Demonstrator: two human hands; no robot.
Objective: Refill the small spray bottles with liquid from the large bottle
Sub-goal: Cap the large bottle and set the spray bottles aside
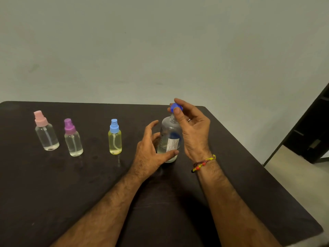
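Brace the large bottle [170, 139], standing right of the blue-topped spray bottle [115, 137], with your gripping left hand [151, 152] while your right hand [191, 129] pinches and twists its blue cap [176, 107] squarely.

**Both hands up at the bottle**

Two bare forearms reach in from the bottom edge, angled toward each other. The left hand [149, 148] sits low, thumb stretched out across the front of the large bottle [169, 139], fingers curved round its far side. The right hand [193, 132] is raised higher, palm facing left, thumb and forefinger pinching the blue cap [176, 107] at the top, the other fingers loosely curled. A beaded bracelet [203, 163] circles the right wrist
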